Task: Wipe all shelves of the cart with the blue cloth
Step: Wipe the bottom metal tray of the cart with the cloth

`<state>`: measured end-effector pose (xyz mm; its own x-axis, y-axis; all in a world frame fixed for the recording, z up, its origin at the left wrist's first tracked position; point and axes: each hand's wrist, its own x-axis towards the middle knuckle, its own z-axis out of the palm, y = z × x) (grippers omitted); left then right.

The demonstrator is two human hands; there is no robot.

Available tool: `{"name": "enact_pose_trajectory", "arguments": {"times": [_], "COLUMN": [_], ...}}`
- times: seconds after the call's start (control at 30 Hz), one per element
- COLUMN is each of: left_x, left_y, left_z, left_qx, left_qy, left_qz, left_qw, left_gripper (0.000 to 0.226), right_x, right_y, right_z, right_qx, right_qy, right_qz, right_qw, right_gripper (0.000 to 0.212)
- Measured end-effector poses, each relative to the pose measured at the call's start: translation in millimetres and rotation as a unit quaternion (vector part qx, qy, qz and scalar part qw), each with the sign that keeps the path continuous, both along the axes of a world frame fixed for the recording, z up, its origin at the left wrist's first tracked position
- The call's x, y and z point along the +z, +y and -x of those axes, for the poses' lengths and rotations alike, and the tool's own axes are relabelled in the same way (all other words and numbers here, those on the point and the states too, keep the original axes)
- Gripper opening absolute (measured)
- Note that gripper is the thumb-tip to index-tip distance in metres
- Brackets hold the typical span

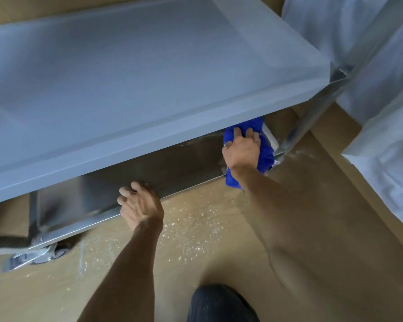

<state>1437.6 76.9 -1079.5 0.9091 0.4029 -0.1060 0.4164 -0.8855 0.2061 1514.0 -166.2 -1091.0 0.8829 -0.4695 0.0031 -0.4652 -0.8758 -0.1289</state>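
Knee in dark cloth sits at the bottom edge of the frame, and from there two bare forearms reach up toward the cart. Nearest, at centre, the left hand curls its fingers over the front lip of the lower shelf, apparently steadying the cart, which stands on a castor at lower left and could roll. Further in, right of centre, the right hand presses down with spread fingers on the blue cloth, which lies bunched at the right end of that lower shelf, just beside the corner post. The cloth looks soft, light and limp; it should fold wherever it is pushed, so a flat palm over the middle of the wad is likely the surest hold, keeping loose ends from trailing. One end hangs over the shelf's front edge near the wrist. Its long axis runs from lower left to upper right, slipping under the grey upper shelf, which hides its far end. The steel looks smooth and slick.
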Motion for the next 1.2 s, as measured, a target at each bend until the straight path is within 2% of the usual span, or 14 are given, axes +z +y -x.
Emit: {"name": "enact_pose_trajectory", "arguments": {"times": [0.07,0.17,0.27,0.37,0.47,0.57,0.67,0.8,0.9,0.97,1.03,1.13,1.2], "left_x": [1,5,12,15,16,13,11,15,16,19,23,28,29], "left_y": [2,9,13,22,26,27,23,27,39,52,68,112,148], "left_z": [2,5,7,12,13,13,14,16,17,26,41,75,90], "left_qx": [-0.006,-0.022,-0.035,-0.06,-0.087,-0.089,-0.089,-0.081,-0.088,-0.061,0.012,0.128,0.213], "left_qy": [0.003,0.012,0.031,0.035,0.026,0.026,0.01,0.024,0.011,-0.021,-0.064,-0.06,-0.097], "left_qz": [0.007,0.016,0.01,0.028,0.043,0.05,0.05,0.069,0.159,0.225,0.253,0.169,0.143], "left_qw": [1.0,1.0,0.999,0.997,0.995,0.994,0.995,0.994,0.983,0.972,0.965,0.975,0.961], "left_gripper": [0.033,0.027,0.023,0.022,0.02,0.027,0.026,0.028,0.024,0.018,0.014,0.017,0.031], "right_x": [6,19,22,12,6,2,-5,-2,7,14,20,28,28], "right_y": [55,157,197,157,72,-17,-33,66,162,212,233,221,195], "right_z": [-7,6,22,30,25,14,6,16,33,44,50,52,54], "right_qx": [0.067,0.183,0.231,0.201,0.088,-0.004,-0.045,0.073,0.209,0.31,0.346,0.327,0.275], "right_qy": [-0.026,-0.048,-0.03,-0.052,-0.088,-0.087,-0.09,-0.072,-0.043,0.004,0.017,-0.004,-0.024], "right_qz": [-0.064,-0.179,-0.21,-0.159,-0.116,-0.063,-0.074,-0.098,-0.139,-0.168,-0.18,-0.166,-0.14], "right_qw": [0.995,0.965,0.95,0.965,0.985,0.994,0.992,0.99,0.967,0.936,0.921,0.93,0.951], "right_gripper": [0.043,0.04,0.046,0.053,0.054,0.056,0.057,0.046,0.046,0.045,0.043,0.048,0.05]}}
